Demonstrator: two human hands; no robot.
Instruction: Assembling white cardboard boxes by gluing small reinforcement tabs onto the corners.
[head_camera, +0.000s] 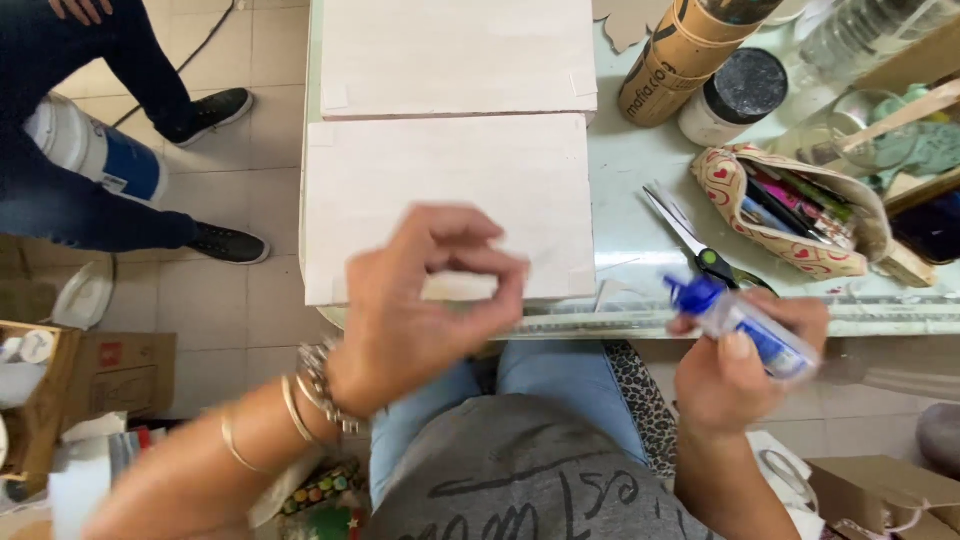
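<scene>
1. Glue bottle (745, 325): a small clear plastic one with a blue cap and blue label, sat in your right hand (735, 375), held out over the near edge of the table (640, 200), cap pointing toward the scissors (700, 250).
2. Your right hand was wrapped around its body, thumb pressed across the label; the grip looked firm.
3. Your left hand (420, 305) hovered over the nearer white board (450, 190) with fingertips pinched together. Whether it held anything small, you could not tell from this view.
4. By my judgement the bottle was light and its walls soft enough to give under a squeeze, so you wanted to hold it mid-body, as you did, and press gently.
5. Smooth plastic like that probably turns slippery once glue gets on it; the ridged cap looked like the surest place to twist.
6. A patterned pencil case (800, 215) and a dark-lidded jar (735, 95) lay well apart from both hands.
</scene>
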